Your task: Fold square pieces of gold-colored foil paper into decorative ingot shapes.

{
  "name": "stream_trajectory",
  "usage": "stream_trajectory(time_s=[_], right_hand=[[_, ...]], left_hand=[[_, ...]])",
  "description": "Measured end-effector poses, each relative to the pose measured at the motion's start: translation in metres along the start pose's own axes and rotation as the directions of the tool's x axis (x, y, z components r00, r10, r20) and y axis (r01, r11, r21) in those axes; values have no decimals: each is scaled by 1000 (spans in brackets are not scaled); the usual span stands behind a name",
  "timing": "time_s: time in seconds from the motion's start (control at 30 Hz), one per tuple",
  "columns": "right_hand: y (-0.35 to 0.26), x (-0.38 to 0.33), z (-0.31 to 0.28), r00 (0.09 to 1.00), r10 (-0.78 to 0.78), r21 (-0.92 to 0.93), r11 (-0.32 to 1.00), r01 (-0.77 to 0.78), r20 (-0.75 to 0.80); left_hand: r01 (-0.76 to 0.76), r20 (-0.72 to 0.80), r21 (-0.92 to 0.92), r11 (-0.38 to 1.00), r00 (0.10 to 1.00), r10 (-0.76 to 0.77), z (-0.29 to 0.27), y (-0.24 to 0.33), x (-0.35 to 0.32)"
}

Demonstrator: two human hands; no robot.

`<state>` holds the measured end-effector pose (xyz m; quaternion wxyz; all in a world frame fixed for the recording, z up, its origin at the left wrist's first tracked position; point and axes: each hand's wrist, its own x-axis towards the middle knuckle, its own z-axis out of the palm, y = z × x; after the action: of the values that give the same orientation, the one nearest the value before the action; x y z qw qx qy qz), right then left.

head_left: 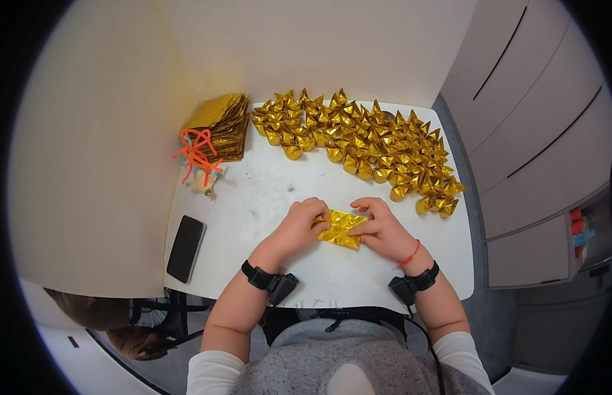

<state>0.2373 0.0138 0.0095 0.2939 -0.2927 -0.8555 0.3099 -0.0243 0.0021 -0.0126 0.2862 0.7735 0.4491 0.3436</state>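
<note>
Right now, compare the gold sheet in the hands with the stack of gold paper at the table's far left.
The gold sheet is a single piece, partly folded and creased, pinched by the left hand and right hand. The stack of gold paper is many flat sheets lying untouched, beside orange cord. Both are shiny gold foil.

left hand: fingers curled, pinching | right hand: fingers curled, pinching

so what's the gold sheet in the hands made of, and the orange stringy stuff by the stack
The gold sheet looks like thin metallic foil paper: mirror-bright glints, and sharp creases that hold their shape. The orange strands look like plastic cord or twisted raffia, matte and loosely curled, but the view is too small to be sure. Both the left hand and right hand pinch the sheet.
</note>
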Motion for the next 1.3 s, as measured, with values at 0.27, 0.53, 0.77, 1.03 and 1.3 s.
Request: stream_trajectory(time_s=[0.27,0.53,0.77,1.03,1.3], right_hand=[[20,8,0,993,31,39,999,-35,115],[18,10,-4,989,64,80,994,-75,133],[17,14,-2,992,46,71,996,-55,116],[12,22,16,999,49,-60,997,-48,11],[-1,22,26,963,254,-69,963,-261,-92]], left_hand=[[41,52,123,992,998,-47,2,4,-6],[41,35,237,971,998,-51,1,12,-5],[42,24,292,955,998,-51,11,11,-9],[173,127,138,975,973,-191,-4,25,-4],[202,161,103,974,963,-217,-8,23,-5]])
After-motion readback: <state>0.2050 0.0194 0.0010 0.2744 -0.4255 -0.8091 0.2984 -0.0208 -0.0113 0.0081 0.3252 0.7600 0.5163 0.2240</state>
